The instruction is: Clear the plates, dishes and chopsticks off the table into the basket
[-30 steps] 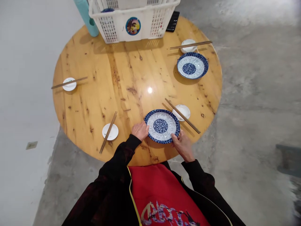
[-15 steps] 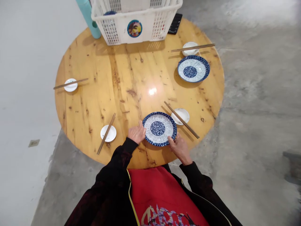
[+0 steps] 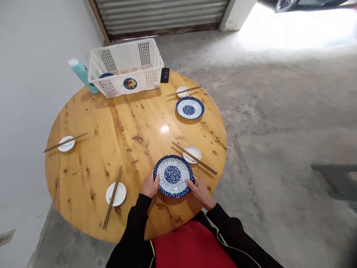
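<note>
My left hand (image 3: 150, 187) and right hand (image 3: 201, 191) hold the blue plate (image 3: 173, 175) by its opposite rims, flat on the table (image 3: 92, 123) near my edge. My fingertips hide under the rim. The basket (image 3: 126, 67) screens its contents.

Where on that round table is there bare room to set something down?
Bare wood runs across the middle, between the basket, the far plate and the left saucers. It is crowded where both hands hold the near plate beside a saucer with chopsticks.
</note>
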### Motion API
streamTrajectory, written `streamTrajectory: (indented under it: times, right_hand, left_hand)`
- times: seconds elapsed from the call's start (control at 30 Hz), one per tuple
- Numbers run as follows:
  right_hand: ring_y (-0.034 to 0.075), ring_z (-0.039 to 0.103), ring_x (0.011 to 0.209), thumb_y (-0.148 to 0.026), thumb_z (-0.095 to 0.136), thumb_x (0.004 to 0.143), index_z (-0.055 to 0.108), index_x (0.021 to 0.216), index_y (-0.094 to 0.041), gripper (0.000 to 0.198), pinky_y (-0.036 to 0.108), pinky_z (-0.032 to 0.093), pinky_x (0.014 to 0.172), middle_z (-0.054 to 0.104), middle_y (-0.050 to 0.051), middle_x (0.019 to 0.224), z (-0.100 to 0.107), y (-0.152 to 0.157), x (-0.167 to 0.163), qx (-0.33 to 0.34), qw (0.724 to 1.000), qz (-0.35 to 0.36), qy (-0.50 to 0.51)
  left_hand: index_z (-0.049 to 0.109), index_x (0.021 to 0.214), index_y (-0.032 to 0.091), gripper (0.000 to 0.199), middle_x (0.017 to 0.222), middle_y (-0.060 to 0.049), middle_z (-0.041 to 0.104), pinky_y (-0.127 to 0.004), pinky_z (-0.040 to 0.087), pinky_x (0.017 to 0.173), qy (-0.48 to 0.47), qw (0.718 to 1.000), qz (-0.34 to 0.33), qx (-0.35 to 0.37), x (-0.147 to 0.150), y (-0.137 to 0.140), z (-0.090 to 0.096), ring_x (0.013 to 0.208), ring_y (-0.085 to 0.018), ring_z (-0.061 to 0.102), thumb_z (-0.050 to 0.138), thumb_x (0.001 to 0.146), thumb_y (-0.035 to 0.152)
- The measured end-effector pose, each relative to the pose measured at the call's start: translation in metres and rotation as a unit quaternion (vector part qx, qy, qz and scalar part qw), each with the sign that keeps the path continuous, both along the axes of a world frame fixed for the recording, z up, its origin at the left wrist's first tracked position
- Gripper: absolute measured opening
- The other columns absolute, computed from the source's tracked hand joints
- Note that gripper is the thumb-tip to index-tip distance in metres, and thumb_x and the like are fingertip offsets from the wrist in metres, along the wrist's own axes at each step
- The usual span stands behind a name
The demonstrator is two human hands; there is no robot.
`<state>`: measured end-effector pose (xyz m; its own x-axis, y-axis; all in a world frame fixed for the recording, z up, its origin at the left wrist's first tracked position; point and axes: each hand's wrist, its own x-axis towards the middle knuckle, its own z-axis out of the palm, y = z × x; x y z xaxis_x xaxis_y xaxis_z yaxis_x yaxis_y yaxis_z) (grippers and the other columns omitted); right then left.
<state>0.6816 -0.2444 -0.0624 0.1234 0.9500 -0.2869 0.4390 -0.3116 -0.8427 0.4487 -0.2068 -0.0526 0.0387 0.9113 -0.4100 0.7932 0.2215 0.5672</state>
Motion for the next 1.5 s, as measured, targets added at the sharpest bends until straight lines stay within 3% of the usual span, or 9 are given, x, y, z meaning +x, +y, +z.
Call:
streamTrajectory:
  times: [0.2,0.4,0.57,0.87,1.03,1.23,1.37,1.5]
  right_hand:
    - [0.019,0.052,0.057,-0.053,0.049,0.083,0.056,0.065,-0.020,0.037,0.029,0.042,0.055,0.057,0.003,0.059,0.027,-0.026,0.011,0.001,1.000,0.000,0.002]
    - [0.021,0.057,0.062,-0.054,0.051,0.084,0.062,0.074,-0.018,0.039,0.029,0.046,0.057,0.064,0.005,0.068,0.061,-0.039,0.057,-0.001,0.999,-0.007,0.038]
    - [0.021,0.056,0.058,-0.056,0.050,0.085,0.060,0.071,-0.021,0.039,0.030,0.046,0.053,0.064,0.005,0.066,0.068,-0.043,0.136,0.013,0.999,-0.004,0.049]
    - [0.017,0.050,0.046,-0.052,0.049,0.083,0.054,0.066,-0.024,0.033,0.028,0.041,0.046,0.054,0.000,0.052,0.092,-0.045,0.331,0.049,0.999,0.011,-0.018]
    - [0.016,0.050,0.041,-0.053,0.050,0.080,0.048,0.060,-0.025,0.034,0.028,0.038,0.042,0.051,-0.001,0.047,0.103,-0.046,0.397,0.025,0.999,-0.022,-0.032]
    - [0.018,0.052,0.041,-0.055,0.052,0.075,0.050,0.058,-0.025,0.035,0.028,0.039,0.043,0.054,0.002,0.045,0.106,-0.026,0.434,0.003,0.998,-0.033,-0.050]
    - [0.019,0.055,0.042,-0.054,0.053,0.075,0.053,0.059,-0.024,0.034,0.028,0.040,0.043,0.057,0.002,0.046,0.105,0.006,0.453,-0.004,0.998,-0.019,-0.060]
    - [0.018,0.052,0.042,-0.055,0.053,0.077,0.053,0.058,-0.024,0.036,0.028,0.039,0.043,0.056,0.002,0.046,0.103,0.062,0.468,0.028,0.994,0.021,-0.101]
  left_hand:
    - [0.047,0.085,0.022,0.017,0.071,-0.002,0.058,-0.029,0.038,0.065,-0.057,0.997,0.004,0.055,0.005,-0.025,0.027,0.066,-0.020,0.058,0.043,0.094,0.036]
    - [0.049,0.084,0.023,0.020,0.069,-0.002,0.058,-0.030,0.037,0.062,-0.097,0.991,0.018,0.089,0.050,-0.043,0.058,0.062,-0.019,0.056,0.043,0.092,0.041]
    - [0.048,0.082,0.023,0.021,0.069,-0.003,0.057,-0.031,0.036,0.062,-0.091,0.987,0.030,0.126,0.131,-0.049,0.072,0.062,-0.019,0.054,0.043,0.092,0.041]
    - [0.048,0.084,0.020,0.023,0.075,-0.003,0.053,-0.030,0.037,0.068,-0.142,0.985,0.058,0.084,0.320,-0.059,0.084,0.069,-0.017,0.048,0.044,0.089,0.042]
    - [0.042,0.080,0.021,0.020,0.068,0.001,0.043,-0.028,0.031,0.064,-0.149,0.986,0.029,0.070,0.390,-0.048,0.084,0.064,-0.015,0.042,0.045,0.087,0.039]
    - [0.038,0.076,0.021,0.020,0.064,0.005,0.035,-0.027,0.026,0.062,-0.139,0.989,0.021,0.051,0.428,-0.023,0.082,0.059,-0.012,0.035,0.050,0.086,0.033]
    - [0.039,0.076,0.020,0.020,0.064,0.005,0.035,-0.027,0.026,0.061,-0.155,0.986,0.035,0.048,0.445,0.004,0.076,0.060,-0.012,0.035,0.051,0.086,0.033]
    - [0.042,0.079,0.020,0.017,0.063,0.005,0.036,-0.026,0.027,0.059,-0.183,0.979,0.069,0.061,0.457,0.044,0.071,0.058,-0.012,0.035,0.051,0.087,0.032]
